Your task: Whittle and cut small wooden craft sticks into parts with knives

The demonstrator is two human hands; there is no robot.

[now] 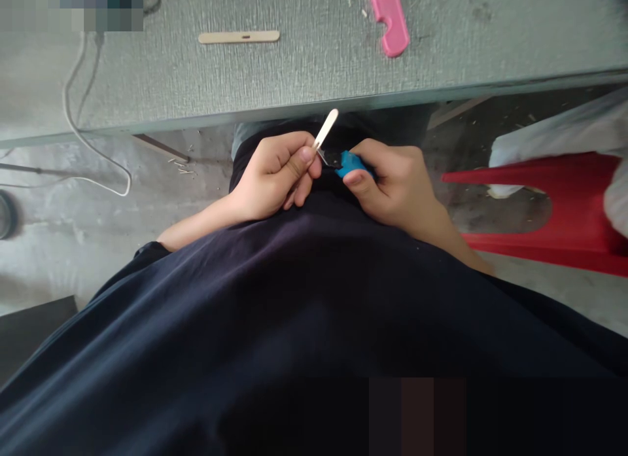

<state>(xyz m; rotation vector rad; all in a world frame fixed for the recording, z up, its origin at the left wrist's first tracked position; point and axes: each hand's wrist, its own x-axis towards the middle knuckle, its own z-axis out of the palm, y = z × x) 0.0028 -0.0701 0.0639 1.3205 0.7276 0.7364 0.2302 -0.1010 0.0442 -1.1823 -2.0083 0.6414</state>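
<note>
Between the thumb and fingers of my left hand [282,171] is a wooden craft stick [327,127], tilted up to the right. My right hand [395,181] is wrapped round the blue handle of a utility knife [352,163]. The knife's thin blade points left and meets the stick close to my left thumb; whether it cuts into the wood I cannot tell. Both hands are over my lap, just below the table's front edge. A second craft stick [239,36] with a small dark slot in its middle lies on the table.
A pink plastic piece [391,24] with a notch lies on the green-grey table [314,70], near small wood chips. A white cable [71,109] hangs over the edge at left. To the right stands a red plastic stool [579,207] with white bags by it. Shavings lie on the floor.
</note>
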